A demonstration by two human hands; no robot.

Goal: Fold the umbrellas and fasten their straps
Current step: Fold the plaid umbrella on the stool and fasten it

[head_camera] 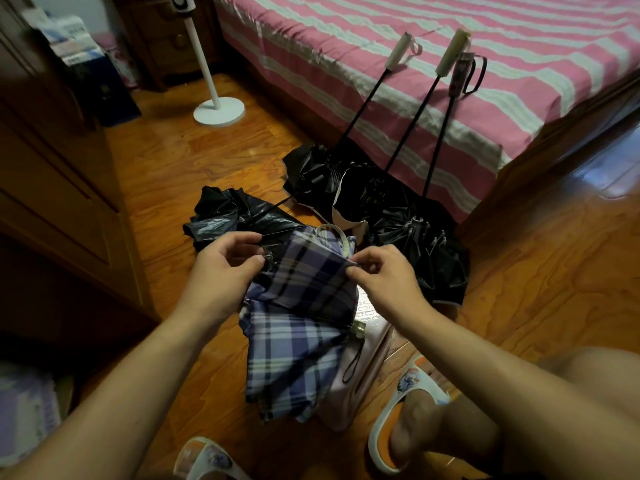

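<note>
Umbrellas: one plaid umbrella point(298, 327) at center, pinched by both the left hand point(225, 268) and right hand point(384, 278); four black umbrellas point(426, 251) lie above it.

Showing matt woven plaid cloth on the umbrella point(298, 306), with glossy, crinkled black fabric on the canopies point(377, 202) behind it and pale, smooth plastic-looking handles point(453, 51) on thin dark shafts point(408, 133). Gleaming as polished, varnished wood across the floor point(194, 161); lying soft and matt as striped cloth over the bed point(450, 26).
</note>
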